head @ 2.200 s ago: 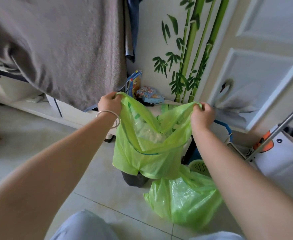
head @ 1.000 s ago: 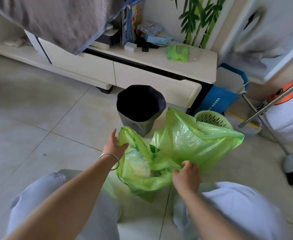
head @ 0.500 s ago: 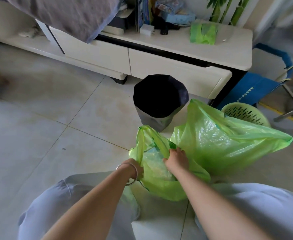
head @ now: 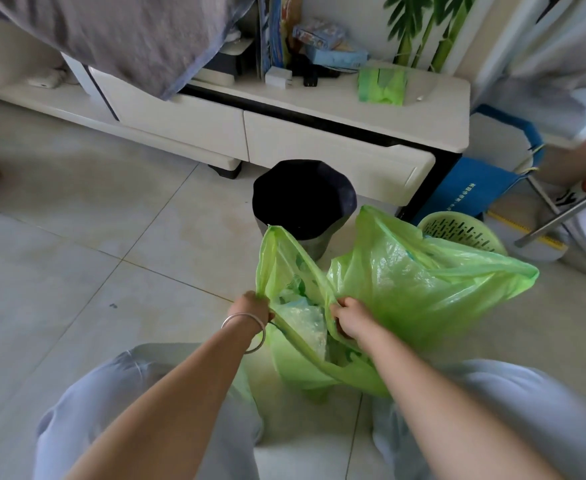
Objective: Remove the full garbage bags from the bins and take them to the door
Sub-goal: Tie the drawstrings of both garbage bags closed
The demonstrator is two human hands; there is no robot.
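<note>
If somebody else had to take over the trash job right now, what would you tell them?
Left hand: pinching the left edge of the nearer green garbage bag.
Right hand: gripping that bag's right edge; its mouth is open, untied.
That bag sits on the floor between the knees, out of the black bin, which looks empty.
A second green garbage bag lies on the floor just right of it, by the green basket.
Left to do: close the bag, then carry both bags to the door.

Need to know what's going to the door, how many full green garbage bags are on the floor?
2: one bag held open by both hands, another just right of it.
</note>
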